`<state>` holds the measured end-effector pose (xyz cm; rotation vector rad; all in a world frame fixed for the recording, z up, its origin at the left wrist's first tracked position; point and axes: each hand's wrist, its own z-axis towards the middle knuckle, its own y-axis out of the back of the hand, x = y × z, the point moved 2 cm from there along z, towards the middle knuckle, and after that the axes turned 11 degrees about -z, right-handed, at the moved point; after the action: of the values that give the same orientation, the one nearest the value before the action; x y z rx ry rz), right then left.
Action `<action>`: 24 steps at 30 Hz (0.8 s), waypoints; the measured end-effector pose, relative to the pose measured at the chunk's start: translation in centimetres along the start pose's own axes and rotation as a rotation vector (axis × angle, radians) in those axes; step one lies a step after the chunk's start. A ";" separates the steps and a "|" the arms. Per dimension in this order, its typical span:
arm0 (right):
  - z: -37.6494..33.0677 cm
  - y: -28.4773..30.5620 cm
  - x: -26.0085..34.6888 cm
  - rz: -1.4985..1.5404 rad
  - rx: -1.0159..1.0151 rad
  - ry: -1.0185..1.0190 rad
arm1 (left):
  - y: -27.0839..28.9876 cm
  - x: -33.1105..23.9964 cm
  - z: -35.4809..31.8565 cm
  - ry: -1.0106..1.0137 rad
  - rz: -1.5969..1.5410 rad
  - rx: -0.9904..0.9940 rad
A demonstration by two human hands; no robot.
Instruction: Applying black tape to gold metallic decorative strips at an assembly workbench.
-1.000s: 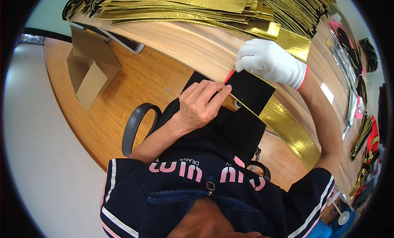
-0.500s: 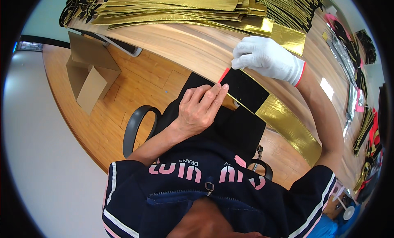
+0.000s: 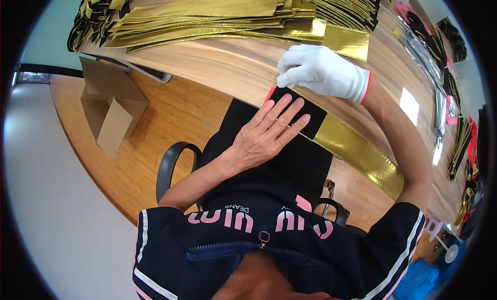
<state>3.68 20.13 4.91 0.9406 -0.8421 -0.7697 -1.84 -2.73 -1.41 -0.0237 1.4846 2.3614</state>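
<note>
A long gold foil strip [image 3: 362,150] with a black end panel [image 3: 310,114] lies across my lap and the edge of the wooden table [image 3: 233,67]. A thin red strip [image 3: 268,94] shows at the panel's far corner. My bare left hand [image 3: 264,134] rests flat on the black panel with its fingers spread. My right hand [image 3: 321,72], in a white glove with a red cuff, pinches the far edge of the black panel just beside the red strip.
A wide pile of gold strips [image 3: 217,15] covers the table's far side, and more gold, black and pink pieces [image 3: 455,145] lie along its right end. An open cardboard box [image 3: 108,108] stands on the wood floor at left. A black chair armrest [image 3: 171,165] curves beside my left forearm.
My left hand has gone from a curled pinch at the red strip to lying flat and spread on the black panel. The gloved right hand has kept its hold at the panel's far edge.
</note>
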 end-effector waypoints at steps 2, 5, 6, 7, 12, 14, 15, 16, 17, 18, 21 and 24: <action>0.0 0.2 0.2 -0.027 0.000 0.013 | 0.0 0.1 0.2 -0.002 0.009 -0.008; 0.1 0.5 0.5 -0.050 0.042 -0.005 | -0.2 0.2 0.2 -0.005 0.012 -0.021; -0.1 0.6 0.8 -0.139 0.050 -0.038 | -0.2 0.2 0.2 -0.005 0.013 -0.022; -0.3 0.7 1.3 -0.228 0.059 -0.071 | -0.3 0.2 0.2 -0.011 0.019 -0.032; -2.0 1.6 8.9 -0.345 -0.229 -0.345 | -0.3 0.2 0.3 -0.011 0.025 -0.059; -3.2 0.6 12.6 -0.325 -0.076 -0.480 | -0.4 0.2 0.1 -0.002 0.003 -0.062; -3.6 -0.1 14.0 -0.299 -0.013 -0.538 | -0.3 0.3 -0.1 0.013 -0.012 -0.063; -4.2 -1.0 15.1 -0.338 0.071 -0.580 | 0.0 0.3 0.2 0.001 -0.042 -0.058; -4.6 -1.8 15.6 -0.337 0.073 -0.589 | 0.2 0.2 0.3 -0.002 -0.050 -0.055; -4.9 -2.5 15.9 -0.379 0.088 -0.640 | 0.5 0.3 0.5 0.025 -0.095 -0.061; -5.2 -4.2 16.2 -0.441 0.079 -0.709 | 0.6 0.9 1.0 0.054 -0.190 -0.136; -5.3 -4.5 16.0 -0.441 0.066 -0.739 | 0.8 1.3 1.3 0.086 -0.113 -0.083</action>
<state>14.77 6.74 3.30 0.9152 -1.3209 -1.5305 -3.06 -1.56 -0.41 -0.2265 1.3833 2.3552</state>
